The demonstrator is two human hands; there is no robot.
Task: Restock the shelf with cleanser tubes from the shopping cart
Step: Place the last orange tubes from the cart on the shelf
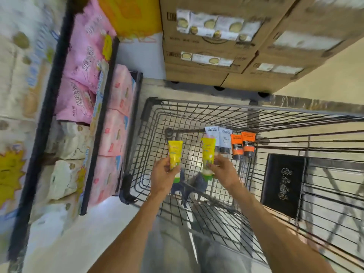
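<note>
I look down into a wire shopping cart [151, 123]. My left hand [163, 174] grips a yellow cleanser tube [175, 152] with a green cap, held above the cart's left side. My right hand [222, 170] grips a second yellow tube [207, 152], also green-capped. Further in, against the cart's far wall, stand two white-and-grey tubes [223, 137] and two orange tubes [243, 143] with dark caps. Both hands are over the cart basket, about a hand's width apart.
A dark-framed shelf [49, 107] on the left holds pink [86, 62] and white soft packs. Stacked cardboard boxes [206, 52] stand beyond the cart. A black child-seat flap [283, 182] sits at the cart's right. Pale floor lies between shelf and cart.
</note>
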